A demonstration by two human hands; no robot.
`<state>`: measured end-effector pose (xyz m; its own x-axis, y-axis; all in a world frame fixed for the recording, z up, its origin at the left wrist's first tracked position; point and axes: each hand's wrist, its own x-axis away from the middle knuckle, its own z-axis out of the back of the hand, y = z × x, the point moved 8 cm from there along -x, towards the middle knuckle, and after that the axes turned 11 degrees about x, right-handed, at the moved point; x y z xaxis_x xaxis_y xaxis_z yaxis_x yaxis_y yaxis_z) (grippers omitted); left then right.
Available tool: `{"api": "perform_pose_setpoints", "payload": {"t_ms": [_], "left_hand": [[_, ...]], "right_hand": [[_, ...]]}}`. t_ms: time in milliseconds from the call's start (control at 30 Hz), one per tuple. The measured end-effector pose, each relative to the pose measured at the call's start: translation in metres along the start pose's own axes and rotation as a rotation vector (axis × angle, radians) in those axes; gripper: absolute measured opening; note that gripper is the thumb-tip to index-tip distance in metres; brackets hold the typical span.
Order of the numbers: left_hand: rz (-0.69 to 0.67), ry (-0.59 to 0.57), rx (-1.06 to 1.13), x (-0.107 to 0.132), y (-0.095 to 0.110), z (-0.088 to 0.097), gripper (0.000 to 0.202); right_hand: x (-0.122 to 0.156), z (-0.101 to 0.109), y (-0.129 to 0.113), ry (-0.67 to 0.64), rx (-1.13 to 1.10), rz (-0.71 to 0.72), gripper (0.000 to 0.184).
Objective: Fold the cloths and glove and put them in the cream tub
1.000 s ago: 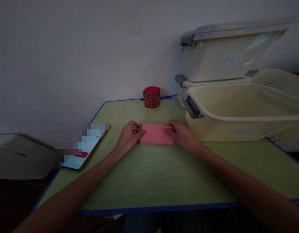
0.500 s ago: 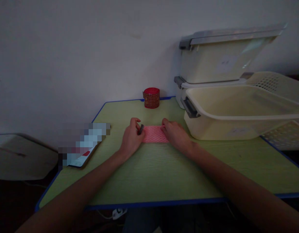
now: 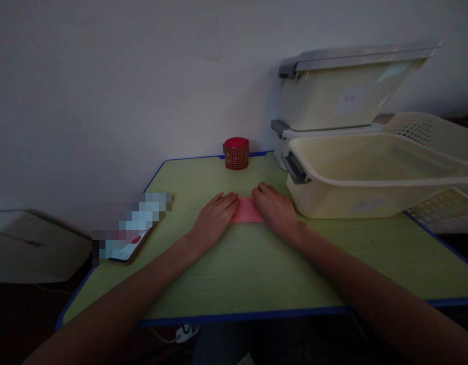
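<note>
A pink knitted-looking strip [image 3: 248,210] lies across the middle of the table between my hands. My left hand [image 3: 215,213] rests palm down over its left end, fingers stretched out flat and covering that part. At the strip's right end, my right hand [image 3: 275,205] has its fingers curled around the edge, with the thumb hidden. Whatever lies beneath the left palm cannot be seen.
A red patterned roll [image 3: 237,153] stands near the wall. On the right are an open cream bin [image 3: 355,200], stacked lidded boxes [image 3: 325,99] and a perforated basket [image 3: 442,213]. A phone [image 3: 137,235], partly pixelated, lies at the left. The green table [image 3: 234,279] has blue edging.
My left hand has slid right and flattened over the strip's left end. The small dark patterned piece at its fingers is out of sight. My right hand has hardly moved.
</note>
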<state>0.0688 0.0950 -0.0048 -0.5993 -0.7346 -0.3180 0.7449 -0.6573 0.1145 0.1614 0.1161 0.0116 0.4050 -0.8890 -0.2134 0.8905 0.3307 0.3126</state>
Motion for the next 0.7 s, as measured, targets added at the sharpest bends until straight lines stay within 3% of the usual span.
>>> {"api": "perform_pose_setpoints", "payload": {"t_ms": [233,433,567,700], "left_hand": [[0.032,-0.113,-0.006,0.0,-0.002,-0.008,0.044],[0.015,-0.123,0.031,-0.001,0.0,-0.012,0.04],[0.065,-0.093,0.165,0.001,-0.008,-0.015,0.042],[0.094,-0.07,0.284,0.005,-0.015,-0.016,0.046]], "right_hand": [[-0.002,0.005,0.0,0.088,-0.038,0.057,0.026],[0.01,0.016,-0.027,0.222,-0.283,0.24,0.039],[0.017,0.004,-0.041,0.151,-0.339,0.258,0.045],[0.016,-0.009,-0.036,0.054,-0.36,0.235,0.065]]}}
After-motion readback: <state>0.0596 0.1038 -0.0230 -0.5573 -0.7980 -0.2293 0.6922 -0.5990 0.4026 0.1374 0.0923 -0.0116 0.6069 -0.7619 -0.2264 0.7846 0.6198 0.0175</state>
